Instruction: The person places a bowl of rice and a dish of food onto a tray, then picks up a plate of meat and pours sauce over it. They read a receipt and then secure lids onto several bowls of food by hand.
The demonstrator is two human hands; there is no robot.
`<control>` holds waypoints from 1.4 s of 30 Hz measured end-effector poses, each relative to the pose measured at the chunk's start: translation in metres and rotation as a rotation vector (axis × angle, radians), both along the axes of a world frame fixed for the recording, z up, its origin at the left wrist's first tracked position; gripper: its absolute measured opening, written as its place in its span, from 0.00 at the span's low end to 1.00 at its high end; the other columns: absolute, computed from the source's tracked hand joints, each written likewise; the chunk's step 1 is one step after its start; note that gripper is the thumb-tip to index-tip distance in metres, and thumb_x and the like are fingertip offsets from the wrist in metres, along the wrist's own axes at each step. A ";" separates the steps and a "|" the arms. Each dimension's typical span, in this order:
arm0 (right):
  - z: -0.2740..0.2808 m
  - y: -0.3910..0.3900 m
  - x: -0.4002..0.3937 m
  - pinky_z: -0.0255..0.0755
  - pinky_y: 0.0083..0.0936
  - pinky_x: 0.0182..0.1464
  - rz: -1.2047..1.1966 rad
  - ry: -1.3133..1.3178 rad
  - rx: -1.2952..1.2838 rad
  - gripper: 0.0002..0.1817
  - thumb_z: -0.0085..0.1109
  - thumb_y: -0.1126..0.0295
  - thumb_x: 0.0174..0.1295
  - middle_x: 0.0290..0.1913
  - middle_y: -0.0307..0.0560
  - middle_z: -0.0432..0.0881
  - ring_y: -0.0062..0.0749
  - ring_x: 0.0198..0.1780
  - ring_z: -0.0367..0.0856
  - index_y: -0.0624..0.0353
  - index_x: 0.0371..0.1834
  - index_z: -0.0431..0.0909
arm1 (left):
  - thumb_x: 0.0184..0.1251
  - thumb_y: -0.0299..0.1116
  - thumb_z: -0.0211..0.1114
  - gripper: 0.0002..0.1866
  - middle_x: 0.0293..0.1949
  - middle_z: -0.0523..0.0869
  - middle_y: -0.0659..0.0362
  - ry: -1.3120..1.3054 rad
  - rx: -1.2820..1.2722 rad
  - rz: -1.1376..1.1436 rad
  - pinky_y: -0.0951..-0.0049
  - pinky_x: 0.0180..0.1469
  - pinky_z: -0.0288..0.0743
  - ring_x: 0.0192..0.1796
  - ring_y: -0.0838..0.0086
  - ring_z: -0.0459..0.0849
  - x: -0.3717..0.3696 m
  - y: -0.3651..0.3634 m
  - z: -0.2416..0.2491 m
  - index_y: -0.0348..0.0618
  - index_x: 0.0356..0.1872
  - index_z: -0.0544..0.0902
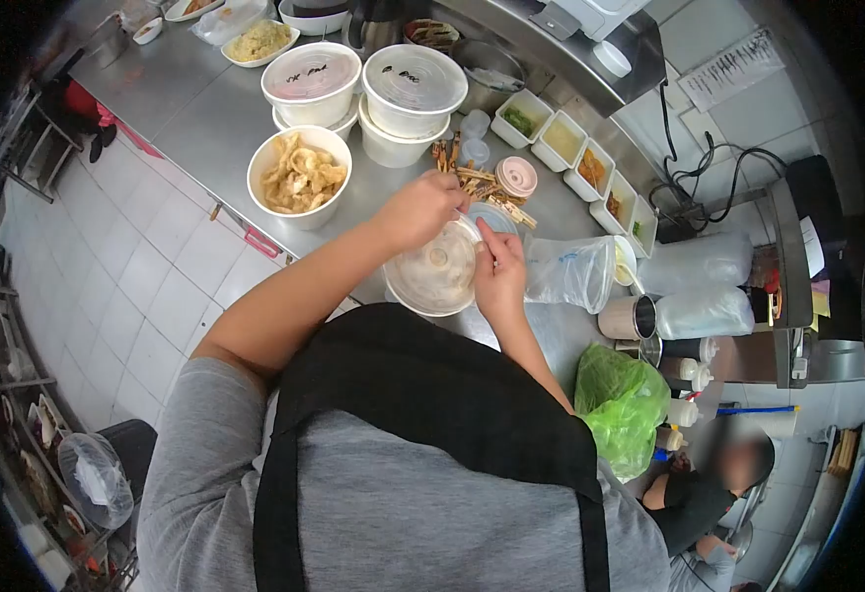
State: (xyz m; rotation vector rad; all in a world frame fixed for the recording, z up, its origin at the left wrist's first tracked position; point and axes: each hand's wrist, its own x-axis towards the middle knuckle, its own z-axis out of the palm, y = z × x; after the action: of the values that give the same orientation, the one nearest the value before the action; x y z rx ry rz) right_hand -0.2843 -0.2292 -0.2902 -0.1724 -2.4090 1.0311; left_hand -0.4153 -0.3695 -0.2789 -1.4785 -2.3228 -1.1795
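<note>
Hands meet over a lidded white bowl (439,276) at the near edge of the steel counter (205,118), just in front of the person's chest. Left hand (420,209) sits on the far-left rim of the clear lid, fingers curled down onto it, closed on the lid edge. Right hand (499,268) is on the right rim, index finger pointing up along the lid edge, other fingers bent against it; whether it pinches anything small, cannot tell. Both hands touch the bowl's lid; the bowl rests on the counter.

Far left of the hands: open white bowl of fried pieces (299,176), uncovered. Beyond it, two lidded takeaway bowls with marker writing, left one (311,81), right one (409,89), each stacked on another bowl. Just beyond the hands: pile of wooden sticks (482,185), a small round pink-lidded cup (516,176). Far right along the counter back: row of square condiment tubs (575,153). Right of the hands: clear plastic bag (570,271), touching the right-hand side of the bowl area. Near right: metal cup (630,318), green plastic bag (620,400). Another person sits low at right (709,493), well apart from the hands.
</note>
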 end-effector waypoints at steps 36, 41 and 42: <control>-0.007 -0.002 -0.001 0.70 0.24 0.42 -0.065 0.020 -0.203 0.17 0.55 0.77 0.63 0.39 0.49 0.74 0.31 0.37 0.74 0.56 0.54 0.82 | 0.58 0.21 0.60 0.09 0.37 0.82 0.55 -0.227 -0.057 -0.048 0.60 0.48 0.74 0.45 0.59 0.81 0.004 0.017 0.011 0.44 0.39 0.79; -0.010 -0.003 -0.001 0.70 0.26 0.44 -0.064 0.007 -0.181 0.17 0.54 0.77 0.63 0.38 0.50 0.74 0.34 0.38 0.74 0.56 0.55 0.82 | 0.53 0.22 0.64 0.06 0.35 0.82 0.54 -0.159 -0.002 -0.087 0.59 0.47 0.74 0.44 0.57 0.80 -0.005 0.012 0.007 0.41 0.33 0.81; -0.016 0.001 -0.002 0.70 0.27 0.44 -0.055 0.003 -0.132 0.17 0.54 0.77 0.64 0.39 0.51 0.74 0.37 0.38 0.74 0.56 0.55 0.82 | 0.52 0.21 0.66 0.06 0.35 0.82 0.54 -0.129 0.007 -0.096 0.60 0.47 0.74 0.43 0.56 0.80 -0.006 0.011 0.007 0.40 0.32 0.81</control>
State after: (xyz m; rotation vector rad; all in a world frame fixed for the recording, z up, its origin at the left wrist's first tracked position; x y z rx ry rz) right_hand -0.2858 -0.2287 -0.3059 -0.2811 -2.3208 1.1638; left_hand -0.4211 -0.3585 -0.2716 -1.5713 -2.3492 -1.3443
